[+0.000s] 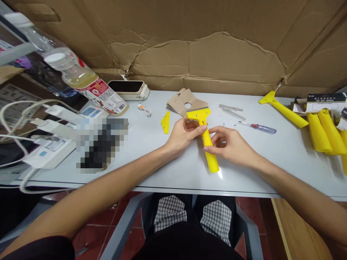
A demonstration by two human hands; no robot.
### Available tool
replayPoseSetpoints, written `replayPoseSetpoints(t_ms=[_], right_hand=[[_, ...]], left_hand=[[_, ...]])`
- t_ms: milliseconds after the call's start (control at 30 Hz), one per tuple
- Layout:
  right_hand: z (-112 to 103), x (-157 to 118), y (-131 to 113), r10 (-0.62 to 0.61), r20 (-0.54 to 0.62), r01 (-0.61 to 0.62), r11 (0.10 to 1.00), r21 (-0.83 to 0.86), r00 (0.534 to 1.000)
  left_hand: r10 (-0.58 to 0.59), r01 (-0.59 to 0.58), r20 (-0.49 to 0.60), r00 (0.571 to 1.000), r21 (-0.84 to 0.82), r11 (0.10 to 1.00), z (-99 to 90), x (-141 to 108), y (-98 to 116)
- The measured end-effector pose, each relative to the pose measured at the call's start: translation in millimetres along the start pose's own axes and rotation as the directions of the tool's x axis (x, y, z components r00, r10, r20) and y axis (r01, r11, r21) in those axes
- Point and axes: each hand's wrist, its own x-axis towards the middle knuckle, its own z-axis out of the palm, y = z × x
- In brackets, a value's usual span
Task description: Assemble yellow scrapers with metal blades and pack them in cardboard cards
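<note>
A yellow scraper (208, 148) is held between my two hands over the front half of the table, its head pointing away and its handle toward me. My left hand (185, 133) is closed around the neck just below the head, thumb across the top. The thumb and fingers of my right hand (229, 142) pinch the handle from the right side. Left of the scraper lies a loose yellow plate (165, 122) with small holes. Beyond the head sits brown card (184, 100). Two metal blades (233, 112), tiny screws and a screwdriver (261, 127) lie to the right.
Another yellow scraper (287, 108) and several yellow handles (320, 131) lie at the right by a box (325, 102). Bottles (94, 88), a phone (126, 86), a power strip (51, 151) with cables and a pixelated patch fill the left. A cardboard wall (203, 61) rises behind.
</note>
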Motion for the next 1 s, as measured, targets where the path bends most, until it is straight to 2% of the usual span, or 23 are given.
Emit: replayPoseSetpoints(t_ms=[133, 300, 500, 567, 633, 700, 733, 767, 800, 833, 900, 1000], right_hand=[[-6, 3, 0, 0.051, 0.137, -0.08, 0.973, 0.218, 0.989], [-9, 4, -2, -0.019, 0.253, -0.048, 0.966, 0.254, 0.967], [-4, 5, 2, 0.014, 0.203, -0.057, 0.976, 0.211, 0.979], [-6, 6, 2, 0.021, 0.189, -0.064, 0.972, 0.225, 0.982], [-11, 7, 2, 0.024, 0.172, -0.067, 0.966, 0.25, 0.985], [-18, 9, 2, 0.035, 0.124, -0.067, 0.963, 0.263, 0.992], [-22, 10, 2, 0.04, 0.089, -0.063, 0.963, 0.262, 0.995], [-25, 11, 2, 0.044, 0.051, -0.056, 0.964, 0.261, 0.998], [-29, 12, 3, 0.047, 0.013, -0.048, 0.964, 0.262, 0.999], [-32, 13, 4, 0.047, -0.02, -0.04, 0.963, 0.268, 0.999], [-38, 14, 6, 0.045, -0.065, -0.025, 0.958, 0.287, 0.997], [-44, 17, 9, 0.033, -0.097, -0.001, 0.951, 0.309, 0.995]], left_hand=[[-0.059, 0.06, 0.006, 0.998, -0.045, 0.997, -2.2, 0, 1], [-0.037, 0.037, 0.005, 0.999, -0.011, 0.999, -0.4, -1, 3], [-0.034, 0.034, -0.01, 0.999, 0.02, 0.999, 6.5, -3, 4], [-0.033, 0.033, -0.006, 0.999, 0.09, 0.995, 2.7, 0, 8], [0.021, -0.017, -0.015, 1.0, 0.228, 0.974, -8.2, 8, 15], [0.202, -0.162, -0.048, 0.978, 0.429, 0.888, -25.9, 20, 25], [0.338, -0.239, -0.088, 0.937, 0.545, 0.804, -36.5, 27, 30], [0.446, -0.263, -0.124, 0.887, 0.657, 0.706, -47.3, 33, 33], [0.5, -0.233, -0.153, 0.853, 0.744, 0.626, -57.7, 39, 36], [0.521, -0.194, -0.164, 0.838, 0.801, 0.566, -66.9, 45, 38], [0.535, -0.152, -0.134, 0.834, 0.877, 0.456, -79.4, 51, 37], [0.455, -0.166, 0.02, 0.89, 0.945, 0.282, -80.6, 51, 29]])
